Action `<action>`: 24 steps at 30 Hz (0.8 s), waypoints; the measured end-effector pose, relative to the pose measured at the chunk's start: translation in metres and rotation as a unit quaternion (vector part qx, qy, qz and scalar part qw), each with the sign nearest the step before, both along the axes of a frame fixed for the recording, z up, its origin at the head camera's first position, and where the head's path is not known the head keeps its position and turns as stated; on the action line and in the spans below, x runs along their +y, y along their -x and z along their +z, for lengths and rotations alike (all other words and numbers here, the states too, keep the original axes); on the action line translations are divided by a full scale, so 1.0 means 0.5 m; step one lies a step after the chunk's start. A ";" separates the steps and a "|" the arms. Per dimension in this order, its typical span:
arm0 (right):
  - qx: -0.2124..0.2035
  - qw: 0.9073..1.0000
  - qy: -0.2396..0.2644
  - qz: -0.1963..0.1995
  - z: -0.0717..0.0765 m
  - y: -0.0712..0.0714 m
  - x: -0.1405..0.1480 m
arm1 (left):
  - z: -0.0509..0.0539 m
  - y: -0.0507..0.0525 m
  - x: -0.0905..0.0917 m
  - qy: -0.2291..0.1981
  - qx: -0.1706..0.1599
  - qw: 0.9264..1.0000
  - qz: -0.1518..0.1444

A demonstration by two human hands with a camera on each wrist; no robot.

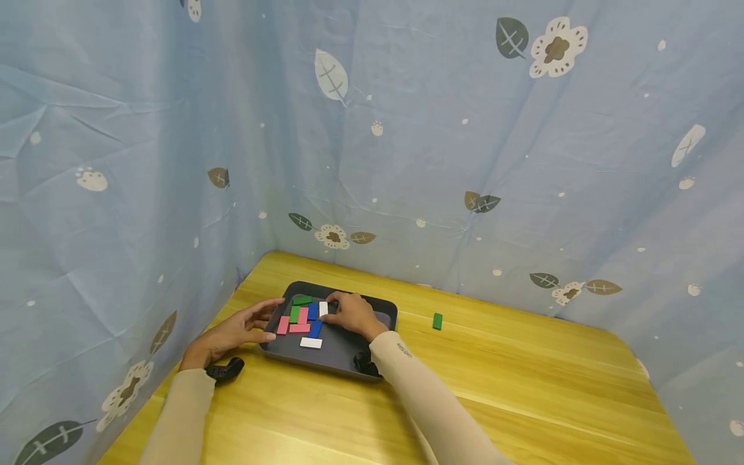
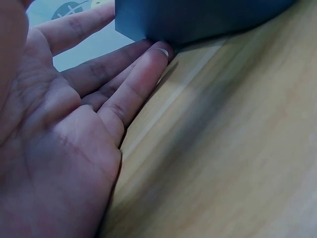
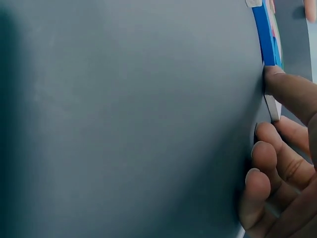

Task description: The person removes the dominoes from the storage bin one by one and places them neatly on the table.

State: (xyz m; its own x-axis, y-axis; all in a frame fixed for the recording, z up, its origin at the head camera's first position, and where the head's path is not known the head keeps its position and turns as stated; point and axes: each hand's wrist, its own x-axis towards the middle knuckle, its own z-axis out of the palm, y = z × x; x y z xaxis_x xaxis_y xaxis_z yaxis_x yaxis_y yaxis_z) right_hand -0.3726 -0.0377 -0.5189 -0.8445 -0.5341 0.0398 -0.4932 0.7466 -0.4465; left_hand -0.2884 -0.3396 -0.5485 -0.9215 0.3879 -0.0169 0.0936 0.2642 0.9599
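A dark grey tray (image 1: 343, 358) on the wooden table holds several flat rectangular blocks. My right hand (image 1: 354, 314) is inside it, pinching a white block (image 1: 323, 310) between thumb and forefinger, beside a blue block (image 1: 313, 311). In the right wrist view that white block (image 3: 273, 108) lies low on the tray floor, with the other fingers curled near it. My left hand (image 1: 241, 328) rests against the tray's left side, fingers extended. The left wrist view shows those fingertips (image 2: 153, 59) touching the tray's outer wall (image 2: 198, 22).
Pink blocks (image 1: 299, 328), green blocks (image 1: 302, 300), another blue block (image 1: 316, 329) and a second white block (image 1: 310, 343) lie in the tray's left half. One green block (image 1: 438, 321) sits on the table (image 1: 523, 374) right of the tray. A patterned blue curtain (image 1: 407, 161) hangs behind.
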 end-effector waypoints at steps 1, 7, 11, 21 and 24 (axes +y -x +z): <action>0.003 1.000 0.001 0.000 0.000 0.000 0.001 | 0.000 0.000 0.001 0.001 0.001 1.000 -0.001; -0.002 1.000 0.016 0.000 0.008 -0.001 0.013 | 0.001 0.000 0.000 0.005 0.008 1.000 -0.004; -0.008 1.000 0.019 0.005 0.023 -0.003 0.026 | 0.003 -0.002 -0.001 -0.001 0.006 1.000 -0.005; 0.021 1.000 0.022 0.005 0.065 -0.006 0.081 | 0.005 -0.003 -0.001 0.004 0.009 1.000 -0.005; 0.026 0.999 0.028 0.008 0.072 -0.008 0.102 | 0.005 -0.004 -0.001 0.007 0.006 1.000 -0.005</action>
